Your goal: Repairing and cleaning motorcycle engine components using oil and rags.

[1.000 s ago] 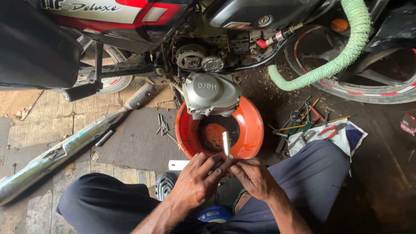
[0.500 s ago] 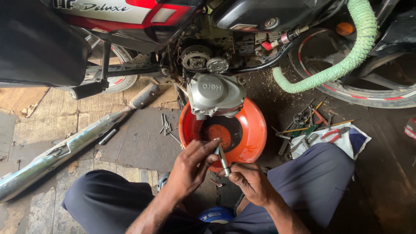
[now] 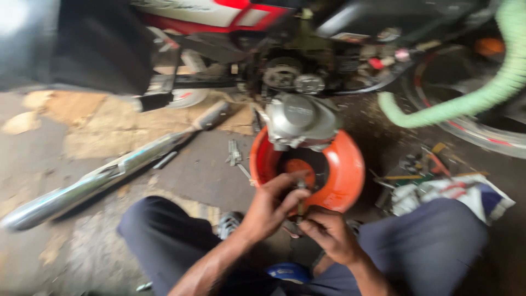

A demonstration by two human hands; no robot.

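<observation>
I squat before a motorcycle engine. My left hand (image 3: 271, 205) and my right hand (image 3: 331, 233) meet at the near rim of an orange bowl (image 3: 345, 170) and both pinch a small slim metal part (image 3: 300, 200) held upright between them. A silver engine cover (image 3: 301, 118) rests on the far rim of the bowl. The bowl's inside is dark and oily. The frame is blurred, so the small part's shape is unclear.
A chrome exhaust pipe (image 3: 104, 178) lies on the floor at left. Loose bolts (image 3: 235, 153) lie beside the bowl. Tools and a white rag (image 3: 449, 189) sit at right. A green hose (image 3: 471, 98) curves over a wheel (image 3: 482, 140). My knees flank the hands.
The view has shifted left and blurred. My hands stay together over the bowl's near rim, still working the small metal part, which my left hand earlier held up alone.
</observation>
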